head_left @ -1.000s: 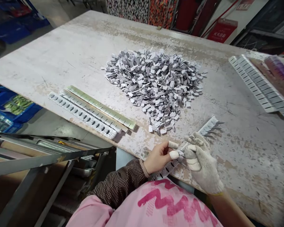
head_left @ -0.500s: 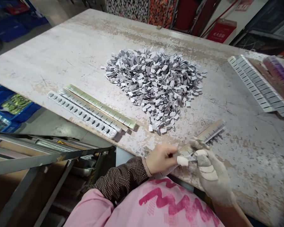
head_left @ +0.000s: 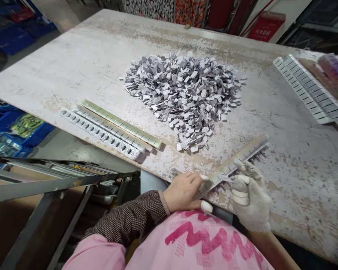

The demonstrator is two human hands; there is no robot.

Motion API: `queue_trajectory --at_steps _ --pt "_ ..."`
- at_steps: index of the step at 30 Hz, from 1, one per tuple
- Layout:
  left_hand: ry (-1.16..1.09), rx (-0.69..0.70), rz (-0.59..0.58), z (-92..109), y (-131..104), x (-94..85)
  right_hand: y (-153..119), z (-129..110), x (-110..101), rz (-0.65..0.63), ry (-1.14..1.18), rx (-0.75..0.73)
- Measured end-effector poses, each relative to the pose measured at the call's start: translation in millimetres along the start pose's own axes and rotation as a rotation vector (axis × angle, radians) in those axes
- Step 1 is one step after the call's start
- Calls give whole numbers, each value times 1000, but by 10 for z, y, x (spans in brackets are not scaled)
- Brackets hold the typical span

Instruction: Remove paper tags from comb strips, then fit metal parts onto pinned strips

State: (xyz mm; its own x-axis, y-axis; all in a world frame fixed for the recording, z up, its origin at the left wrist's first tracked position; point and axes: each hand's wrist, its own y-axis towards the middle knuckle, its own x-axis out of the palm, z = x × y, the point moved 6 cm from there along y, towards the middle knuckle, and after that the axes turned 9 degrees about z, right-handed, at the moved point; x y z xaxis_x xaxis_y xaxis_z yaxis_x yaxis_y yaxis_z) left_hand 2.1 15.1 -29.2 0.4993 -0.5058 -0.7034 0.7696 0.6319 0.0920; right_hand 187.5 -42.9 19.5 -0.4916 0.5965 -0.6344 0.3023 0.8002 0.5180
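Observation:
A slotted strip (head_left: 234,159) lies slantwise near the table's front edge, small grey chips sticking out along its right side. My left hand (head_left: 184,193), with white covers on the thumb and a fingertip, grips its near end between thumb and fingers. On the right side of the strip is my right hand (head_left: 249,200) in a pale work glove, fingers curled in a pinch. A small whitish chip (head_left: 227,179) shows at those fingertips, against the slots. Beyond both hands spreads a large heap of similar grey-white chips (head_left: 183,90).
Several slotted strips (head_left: 121,123) lie to the left along the table edge. More strips (head_left: 312,90), some purple, are at the far right. A metal rack (head_left: 73,187) stands below left, beside blue crates (head_left: 30,137). A red box (head_left: 267,26) is behind the table (head_left: 81,56).
My left hand has shifted slightly left and down from the right fingertips, its fingers now spread over the strip's near end. My right hand has drawn back a little, uncovering more of the strip.

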Motion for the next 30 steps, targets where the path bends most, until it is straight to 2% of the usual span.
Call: queue_trajectory --at_steps 4,7,9,12,15,17,20,25,30 --pt "219 -120 -141 -126 -432 136 -172 155 -75 73 -139 -90" --pt "232 -207 -183 -117 -576 189 -331 123 -34 74 -156 -196" --pt "168 -261 -149 -107 -581 199 -404 56 -10 97 -157 -269" --pt "-79 -330 -68 -112 -559 217 -448 -35 21 114 -182 -355" --pt "-336 -420 -7 -157 -587 265 -440 -90 52 91 -219 -425" --pt "-421 -479 20 -189 -626 308 -428 -125 72 69 -240 -485" --pt "-478 -522 35 -195 -668 373 -406 -175 105 38 -283 -568" --pt "-517 -492 57 -156 -659 425 -354 -228 197 -32 -305 -642" --pt "-523 -455 48 -178 -647 459 -295 -201 375 -119 -254 -639"
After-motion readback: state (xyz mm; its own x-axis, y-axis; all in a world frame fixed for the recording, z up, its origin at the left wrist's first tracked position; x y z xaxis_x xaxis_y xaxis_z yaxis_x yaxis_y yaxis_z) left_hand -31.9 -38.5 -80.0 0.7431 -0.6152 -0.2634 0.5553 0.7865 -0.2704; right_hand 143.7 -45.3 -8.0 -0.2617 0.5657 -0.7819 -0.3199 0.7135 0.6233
